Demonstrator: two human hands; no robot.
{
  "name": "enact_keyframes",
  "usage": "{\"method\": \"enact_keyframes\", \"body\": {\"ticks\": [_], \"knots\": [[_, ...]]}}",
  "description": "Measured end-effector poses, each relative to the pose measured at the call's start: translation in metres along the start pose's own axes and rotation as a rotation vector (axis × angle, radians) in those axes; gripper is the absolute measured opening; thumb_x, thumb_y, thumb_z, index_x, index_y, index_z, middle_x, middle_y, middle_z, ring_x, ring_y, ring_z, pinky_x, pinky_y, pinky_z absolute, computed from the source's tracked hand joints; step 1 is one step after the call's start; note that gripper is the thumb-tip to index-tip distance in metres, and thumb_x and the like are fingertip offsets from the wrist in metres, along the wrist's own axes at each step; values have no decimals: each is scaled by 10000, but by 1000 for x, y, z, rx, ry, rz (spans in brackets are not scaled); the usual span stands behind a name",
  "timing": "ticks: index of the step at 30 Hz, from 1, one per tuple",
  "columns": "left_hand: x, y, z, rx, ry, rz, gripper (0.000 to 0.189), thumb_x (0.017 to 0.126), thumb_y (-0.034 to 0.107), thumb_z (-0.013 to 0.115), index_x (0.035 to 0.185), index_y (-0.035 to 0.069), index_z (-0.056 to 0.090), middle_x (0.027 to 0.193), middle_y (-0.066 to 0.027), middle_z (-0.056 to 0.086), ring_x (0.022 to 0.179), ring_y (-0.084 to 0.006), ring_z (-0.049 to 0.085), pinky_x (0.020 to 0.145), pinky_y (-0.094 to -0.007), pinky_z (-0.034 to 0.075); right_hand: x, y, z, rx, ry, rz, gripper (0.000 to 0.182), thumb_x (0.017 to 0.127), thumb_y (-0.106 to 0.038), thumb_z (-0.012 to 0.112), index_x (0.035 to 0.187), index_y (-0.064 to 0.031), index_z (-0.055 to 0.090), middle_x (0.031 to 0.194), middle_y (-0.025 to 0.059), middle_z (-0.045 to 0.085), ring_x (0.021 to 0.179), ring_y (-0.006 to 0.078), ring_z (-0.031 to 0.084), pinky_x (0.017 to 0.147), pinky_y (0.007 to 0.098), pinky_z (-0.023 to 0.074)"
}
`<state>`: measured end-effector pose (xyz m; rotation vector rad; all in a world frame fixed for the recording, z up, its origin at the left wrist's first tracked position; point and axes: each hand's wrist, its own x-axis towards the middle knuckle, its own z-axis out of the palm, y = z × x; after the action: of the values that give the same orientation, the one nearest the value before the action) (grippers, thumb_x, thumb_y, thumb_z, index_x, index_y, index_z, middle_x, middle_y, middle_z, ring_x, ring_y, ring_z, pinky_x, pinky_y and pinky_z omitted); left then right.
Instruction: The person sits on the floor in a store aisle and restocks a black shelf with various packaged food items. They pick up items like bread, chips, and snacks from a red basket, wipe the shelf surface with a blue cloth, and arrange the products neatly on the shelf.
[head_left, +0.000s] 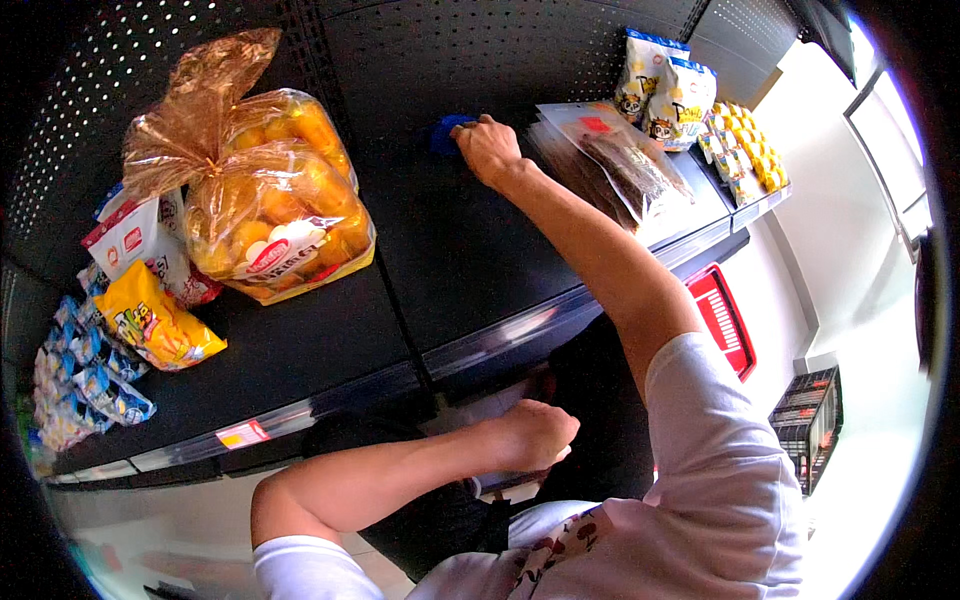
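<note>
My right hand (489, 150) reaches to the back of a black metal shelf (480, 247), its fingers closed on a blue cloth (450, 135) pressed to the surface. Most of the cloth is bunched in shadow. In front of my body, below the shelf's front edge, my left hand (536, 435) is curled into a fist; its palm side is hidden. Just right of my right hand lies a stack of flat clear packs (615, 157) with dark brown food inside. To the left stands a large clear bag of golden bread rolls (289, 202), gathered and tied at its neck.
Left on the shelf are a yellow snack bag (157, 319), a white-and-red bag (135, 240) and small blue packets (97, 382). White snack bags (679, 105) and small yellow packets (750, 150) stand far right. Below are a red basket (724, 322) and a black crate (806, 427).
</note>
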<state>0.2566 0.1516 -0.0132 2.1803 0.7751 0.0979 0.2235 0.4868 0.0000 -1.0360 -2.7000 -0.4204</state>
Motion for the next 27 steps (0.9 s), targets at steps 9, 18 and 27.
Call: {"method": "enact_keyframes", "body": {"ticks": [9, 18, 27], "knots": [[3, 14, -6, 26, -190, -48, 326, 912, 249, 549, 975, -64, 616, 890, -276, 669, 892, -430, 661, 813, -510, 523, -143, -68, -75, 308, 101, -493, 281, 815, -87, 622, 1089, -87, 683, 1184, 84, 667, 1023, 248, 601, 854, 359, 543], [4, 2, 2, 40, -128, -60, 296, 905, 237, 547, 919, -46, 633, 884, -250, 677, 883, -423, 664, 800, -513, 529, -147, -35, -101, 853, 35, -155, 262, 828, -58, 629, 1089, -54, 640, 976, 86, 654, 982, 251, 625, 851, 367, 522], [5, 3, -1, 91, -70, 29, 282, 893, 244, 600, 920, -36, 618, 863, -229, 675, 851, -406, 672, 753, -500, 546, 65, 87, -168, 992, 825, 74, 223, 869, -81, 667, 1090, -54, 655, 893, 67, 662, 786, 190, 605, 757, 345, 501]]}}
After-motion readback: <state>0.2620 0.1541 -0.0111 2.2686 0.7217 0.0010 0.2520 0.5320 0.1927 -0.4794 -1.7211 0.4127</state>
